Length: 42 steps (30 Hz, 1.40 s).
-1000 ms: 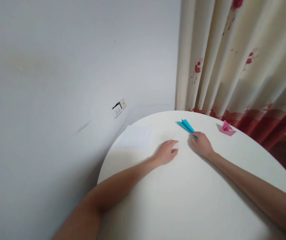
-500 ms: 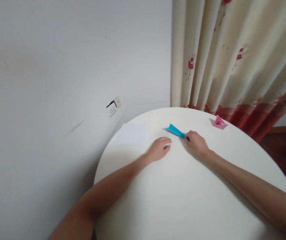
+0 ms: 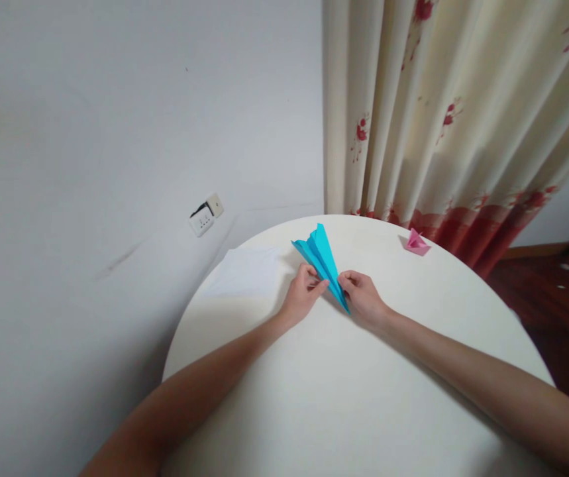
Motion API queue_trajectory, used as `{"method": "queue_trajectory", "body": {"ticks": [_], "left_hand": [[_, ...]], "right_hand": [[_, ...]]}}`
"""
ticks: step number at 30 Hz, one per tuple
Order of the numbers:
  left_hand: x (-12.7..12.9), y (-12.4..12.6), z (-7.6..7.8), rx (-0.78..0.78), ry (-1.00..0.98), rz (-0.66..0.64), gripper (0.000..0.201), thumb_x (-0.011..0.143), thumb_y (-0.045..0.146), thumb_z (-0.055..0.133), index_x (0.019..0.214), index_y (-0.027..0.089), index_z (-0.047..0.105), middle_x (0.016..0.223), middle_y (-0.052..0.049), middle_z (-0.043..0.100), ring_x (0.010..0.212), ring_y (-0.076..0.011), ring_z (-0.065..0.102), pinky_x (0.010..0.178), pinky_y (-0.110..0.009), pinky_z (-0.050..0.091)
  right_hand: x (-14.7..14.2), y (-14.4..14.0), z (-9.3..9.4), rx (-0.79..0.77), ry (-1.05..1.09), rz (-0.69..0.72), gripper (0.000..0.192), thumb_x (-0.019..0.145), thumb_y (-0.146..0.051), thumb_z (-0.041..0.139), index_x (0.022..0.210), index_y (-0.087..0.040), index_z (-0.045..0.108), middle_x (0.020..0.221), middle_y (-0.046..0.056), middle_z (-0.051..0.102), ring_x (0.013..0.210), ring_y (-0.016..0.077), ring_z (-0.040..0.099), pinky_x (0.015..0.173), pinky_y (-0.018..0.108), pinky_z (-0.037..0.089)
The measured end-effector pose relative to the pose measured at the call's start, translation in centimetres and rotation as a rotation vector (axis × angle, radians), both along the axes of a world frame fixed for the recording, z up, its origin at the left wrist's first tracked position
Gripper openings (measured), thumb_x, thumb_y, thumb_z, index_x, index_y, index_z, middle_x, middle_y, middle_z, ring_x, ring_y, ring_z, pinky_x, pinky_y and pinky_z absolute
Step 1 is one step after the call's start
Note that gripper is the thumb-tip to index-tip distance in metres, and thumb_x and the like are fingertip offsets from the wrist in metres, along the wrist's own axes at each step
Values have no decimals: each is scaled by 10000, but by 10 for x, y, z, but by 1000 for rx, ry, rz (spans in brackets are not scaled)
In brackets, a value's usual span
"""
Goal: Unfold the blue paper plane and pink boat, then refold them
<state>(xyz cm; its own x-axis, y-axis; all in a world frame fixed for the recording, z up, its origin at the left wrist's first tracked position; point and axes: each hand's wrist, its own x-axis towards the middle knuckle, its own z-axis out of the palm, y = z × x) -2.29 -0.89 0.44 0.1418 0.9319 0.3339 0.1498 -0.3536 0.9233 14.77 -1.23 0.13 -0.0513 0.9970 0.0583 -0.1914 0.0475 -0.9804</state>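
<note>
A blue paper plane (image 3: 324, 255) is held between my two hands over the white round table (image 3: 344, 384). Its pointed nose faces down and toward me, while the wider folded end points away to the upper left. My left hand (image 3: 304, 295) pinches its left edge between thumb and fingers. On the other side, my right hand (image 3: 361, 295) grips the right edge near the nose. Parts of the fingers behind the paper are hidden.
White paper sheets (image 3: 242, 271) lie at the table's left. A small pink folded paper boat (image 3: 416, 243) stands near the far right edge. Beyond are a wall with a socket (image 3: 201, 222) and a flowered curtain (image 3: 428, 132).
My left hand has come over and taken hold of the paper plane. The plane has turned, nose toward me, and its folds have spread wider. The view has shifted slightly right.
</note>
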Motion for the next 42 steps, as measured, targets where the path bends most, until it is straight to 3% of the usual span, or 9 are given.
{"method": "queue_trajectory", "body": {"ticks": [5, 9, 13, 20, 23, 28, 35, 42], "left_hand": [[4, -4, 2, 38, -9, 4, 253, 827, 294, 681, 975, 210, 493, 869, 4, 616, 762, -126, 638, 702, -230, 501], [4, -5, 0, 70, 25, 3, 209, 828, 239, 673, 998, 193, 559, 893, -10, 632, 780, -121, 631, 712, -220, 496], [1, -1, -2, 45, -19, -11, 198, 867, 298, 663, 1022, 192, 601, 780, 11, 626, 683, -113, 602, 630, -206, 461], [-3, 1, 1, 237, 156, 43, 305, 923, 341, 620, 1178, 202, 712, 1101, -87, 670, 983, -189, 630, 844, -284, 490], [-1, -2, 2, 201, 221, -4, 369, 936, 382, 601, 1241, 191, 676, 1077, -83, 669, 926, -177, 626, 789, -267, 500], [4, -9, 6, 161, 369, -81, 226, 915, 376, 612, 948, 187, 732, 908, -34, 653, 746, -139, 579, 646, -224, 459], [3, -8, 10, 160, 349, 51, 416, 976, 403, 450, 635, 186, 552, 673, 6, 523, 621, -129, 488, 594, -244, 374], [-6, 3, -1, -41, 258, 61, 487, 945, 522, 403, 587, 205, 495, 529, 18, 511, 524, -141, 484, 535, -260, 358]], "right_hand": [[-10, -12, 6, 10, 139, 101, 347, 645, -455, 831, 781, -191, 652, 771, 24, 696, 710, 172, 624, 731, 331, 512], [-8, -11, 6, -27, 112, 93, 359, 627, -431, 844, 849, -175, 724, 869, 67, 753, 756, 210, 659, 763, 365, 525], [-4, -8, 4, -42, 161, 54, 286, 640, -387, 833, 814, -174, 755, 906, 74, 764, 801, 228, 670, 823, 391, 526], [-2, -5, 8, -61, 336, 45, 220, 639, -329, 829, 770, -185, 728, 863, 51, 752, 831, 211, 655, 885, 388, 505], [0, -3, 9, -57, 372, 69, 234, 661, -334, 817, 818, -190, 721, 897, 43, 753, 816, 187, 647, 870, 361, 503], [2, -4, 12, -28, 339, 94, 255, 682, -339, 802, 874, -204, 701, 846, 18, 747, 750, 165, 638, 829, 341, 509], [4, -3, 10, -15, 226, 60, 334, 703, -431, 783, 928, -198, 698, 930, 53, 756, 795, 192, 662, 809, 344, 511], [6, 1, 4, -5, 164, -39, 349, 708, -472, 790, 891, -195, 682, 824, 32, 733, 706, 166, 626, 703, 309, 491]]}}
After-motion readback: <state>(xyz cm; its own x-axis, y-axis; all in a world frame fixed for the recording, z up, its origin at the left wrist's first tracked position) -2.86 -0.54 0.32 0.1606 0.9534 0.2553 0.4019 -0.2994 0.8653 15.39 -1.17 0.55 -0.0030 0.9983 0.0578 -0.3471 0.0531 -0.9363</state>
